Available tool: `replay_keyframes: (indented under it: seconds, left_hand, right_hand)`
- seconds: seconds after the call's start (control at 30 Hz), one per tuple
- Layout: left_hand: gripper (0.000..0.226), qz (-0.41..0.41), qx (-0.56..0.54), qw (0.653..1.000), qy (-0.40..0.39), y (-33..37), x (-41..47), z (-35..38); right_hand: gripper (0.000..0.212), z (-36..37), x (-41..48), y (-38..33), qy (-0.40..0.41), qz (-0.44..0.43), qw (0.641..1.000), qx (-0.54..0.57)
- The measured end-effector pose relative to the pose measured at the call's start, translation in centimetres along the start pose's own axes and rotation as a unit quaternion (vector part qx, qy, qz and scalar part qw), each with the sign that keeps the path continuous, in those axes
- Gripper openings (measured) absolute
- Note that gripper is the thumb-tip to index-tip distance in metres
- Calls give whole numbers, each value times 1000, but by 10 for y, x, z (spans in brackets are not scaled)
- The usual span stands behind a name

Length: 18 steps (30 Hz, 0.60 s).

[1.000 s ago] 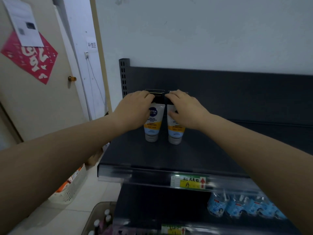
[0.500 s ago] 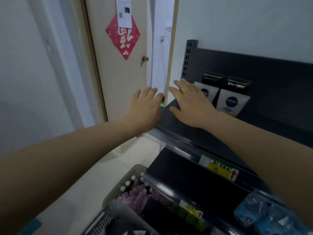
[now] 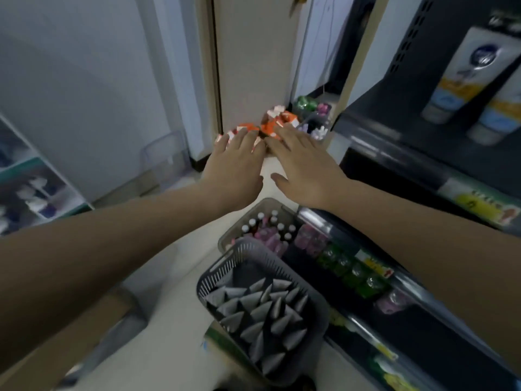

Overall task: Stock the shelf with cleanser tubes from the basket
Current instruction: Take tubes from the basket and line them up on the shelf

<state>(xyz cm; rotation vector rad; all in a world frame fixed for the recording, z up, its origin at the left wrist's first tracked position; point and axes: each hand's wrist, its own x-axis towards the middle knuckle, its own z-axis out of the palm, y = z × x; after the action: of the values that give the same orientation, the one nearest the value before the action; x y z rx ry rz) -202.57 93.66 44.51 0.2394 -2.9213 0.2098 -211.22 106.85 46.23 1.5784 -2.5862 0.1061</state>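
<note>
Head camera looks down past two bare forearms that reach out over the floor. The left grip and right grip are side by side, almost touching. Both are flat, palm down with fingers straight, and hold nothing.

Just beyond the fingertips a heap of orange-and-white packs lies against the foot of a pale door. Small green and purple bottles are beside it, blurred. A clear basket of white-capped pink bottles sits under the wrists, pressed against the dark shelving. A clear bin leans at the wall to the left, and further left a rack carries white and blue goods.

The cleanser tubes fill a grey slotted basket on the floor, nearer than the clear one and below both forearms. They are packed on end, long axis roughly upright, with the flat crimped seams pointing up. Their caps are hidden underneath.

Two more tubes stand on the top shelf at the right. They are white with a blue round logo and yellow and pale-blue bands, caps down and crimped ends up. A yellow price label is fixed to the shelf's front edge, and green bottles line a lower tier. The floor is cream, the walls pale.
</note>
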Motion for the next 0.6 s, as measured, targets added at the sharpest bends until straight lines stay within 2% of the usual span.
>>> replay_keyframes:
  seconds: [0.33, 0.47, 0.6]
  left_hand:
    - [55, -68, -86, 986, -123, -9, -74, 109]
    - [50, -134, -143, 964, -181, -8, -93, 152]
    - [60, -171, -161, 938, -255, -2, -117, 198]
  right_hand:
    - [59, 122, -11, -35, -121, -41, 991, 40]
    - [60, 172, -10, -31, -179, -73, 980, 36]
    - [64, 217, -13, -26, -235, -102, 966, 48]
